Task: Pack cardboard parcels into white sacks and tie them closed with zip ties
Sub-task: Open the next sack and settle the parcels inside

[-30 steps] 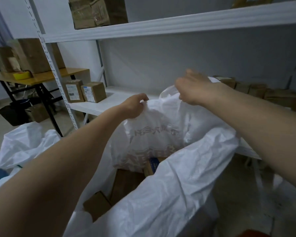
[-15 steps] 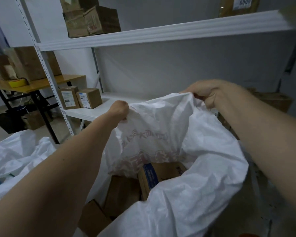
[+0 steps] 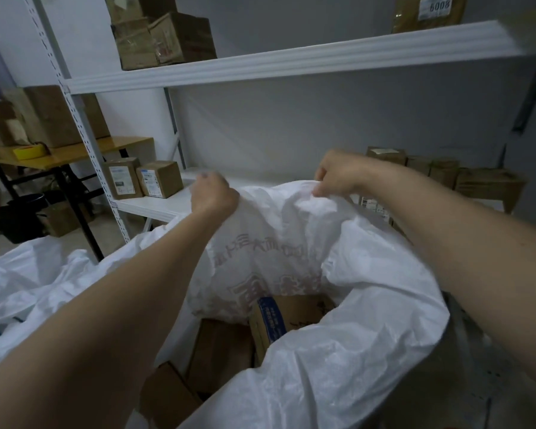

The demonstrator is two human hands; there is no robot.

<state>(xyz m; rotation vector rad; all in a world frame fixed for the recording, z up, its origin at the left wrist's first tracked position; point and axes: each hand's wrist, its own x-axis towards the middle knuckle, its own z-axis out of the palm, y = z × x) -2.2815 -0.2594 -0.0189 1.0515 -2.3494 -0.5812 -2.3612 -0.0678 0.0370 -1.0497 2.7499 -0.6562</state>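
Observation:
A large white sack (image 3: 338,351) stands open in front of me, with faint red print on its far inner wall. Inside it lie several cardboard parcels (image 3: 220,354); one with a blue label (image 3: 291,314) stands tilted near the middle. My left hand (image 3: 214,193) grips the far rim of the sack at the left. My right hand (image 3: 338,173) pinches the same rim further right, fingers curled into the fabric. Both hands hold the rim up above the parcels. No zip tie is in view.
A white metal shelf unit (image 3: 260,66) stands right behind the sack, with small boxes (image 3: 146,178) on its lower shelf at left and more boxes (image 3: 446,171) at right. Another white sack (image 3: 28,280) lies crumpled at left. A yellow table (image 3: 75,153) with tape stands beyond.
Both hands have kept hold of the sack's far rim. The right hand moved left, closer to the left hand, bunching the rim a little.

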